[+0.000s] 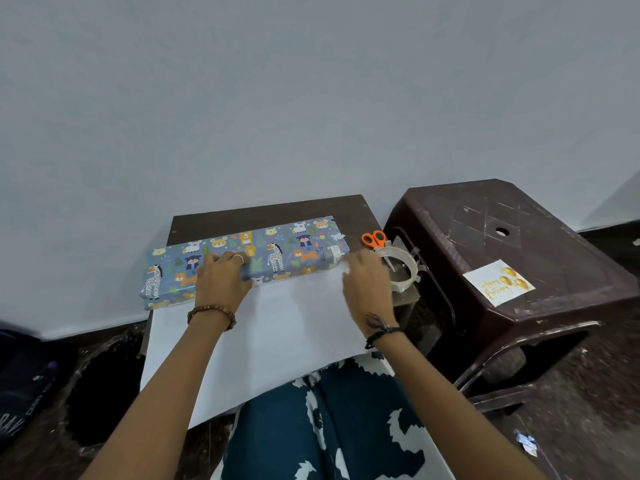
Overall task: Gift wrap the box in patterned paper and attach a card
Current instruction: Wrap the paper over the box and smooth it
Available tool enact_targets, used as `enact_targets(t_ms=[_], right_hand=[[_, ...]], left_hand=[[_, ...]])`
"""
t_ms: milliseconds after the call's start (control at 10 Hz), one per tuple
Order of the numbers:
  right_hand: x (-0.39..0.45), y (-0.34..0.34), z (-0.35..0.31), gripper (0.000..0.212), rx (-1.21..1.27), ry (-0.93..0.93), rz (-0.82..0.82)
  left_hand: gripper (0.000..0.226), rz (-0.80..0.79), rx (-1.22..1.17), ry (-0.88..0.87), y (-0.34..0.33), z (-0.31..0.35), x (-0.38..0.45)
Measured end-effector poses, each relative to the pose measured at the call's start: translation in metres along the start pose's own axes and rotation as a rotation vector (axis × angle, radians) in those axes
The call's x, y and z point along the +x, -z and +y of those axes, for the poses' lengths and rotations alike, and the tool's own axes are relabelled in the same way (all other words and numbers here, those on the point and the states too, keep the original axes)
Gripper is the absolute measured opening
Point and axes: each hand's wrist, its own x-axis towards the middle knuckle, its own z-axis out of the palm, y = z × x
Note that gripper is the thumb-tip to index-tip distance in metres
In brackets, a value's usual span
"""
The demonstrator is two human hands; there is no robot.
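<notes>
A long box (277, 252) lies across a small dark table (263, 211), covered on top by blue animal-patterned paper. The paper's white underside (277, 327) spreads from the box toward me and hangs over my lap. My left hand (221, 277) presses flat on the box's top and front edge. My right hand (367, 278) rests on the white sheet near the box's right end, fingers bent at the paper's edge. A white birthday card (498, 282) with gold balloons lies on the brown plastic stool (519, 237) at the right.
Orange-handled scissors (375, 240) and a roll of clear tape (403, 268) sit at the table's right edge, just beyond my right hand. A pale wall stands right behind the table. A dark bag (31, 386) lies on the floor at left.
</notes>
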Motion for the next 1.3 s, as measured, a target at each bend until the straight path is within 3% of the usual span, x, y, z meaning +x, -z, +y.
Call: enact_targets(t_ms=[100, 200, 300, 600, 800, 1000, 1200, 1300], right_hand=[[0.003, 0.000, 0.025, 0.026, -0.060, -0.210, 0.066], [0.006, -0.008, 0.039, 0.028, -0.093, -0.255, 0.051], [0.009, -0.013, 0.041, 0.014, -0.089, -0.205, 0.065], [0.003, -0.012, 0.040, 0.024, -0.125, -0.022, 0.136], [0.005, 0.000, 0.035, 0.025, -0.353, 0.097, 0.036], [0.005, 0.017, 0.016, 0.011, -0.732, 0.153, -0.112], [0.000, 0.031, 0.008, 0.013, -0.610, 0.182, -0.129], [0.006, 0.040, 0.012, 0.018, -0.372, 0.093, 0.014]], left_hand=[[0.043, -0.006, 0.016, 0.000, 0.001, 0.000, 0.000], [0.043, 0.000, 0.017, -0.002, 0.000, 0.000, 0.000], [0.044, 0.000, 0.013, 0.004, 0.000, 0.000, 0.000], [0.044, 0.001, 0.020, -0.002, -0.002, -0.002, 0.000], [0.045, -0.005, 0.033, -0.005, -0.002, -0.003, 0.000], [0.043, 0.005, 0.016, -0.013, -0.002, -0.003, -0.001], [0.042, 0.022, 0.006, -0.024, -0.004, -0.004, -0.001], [0.042, 0.022, 0.011, -0.025, -0.005, -0.004, 0.000]])
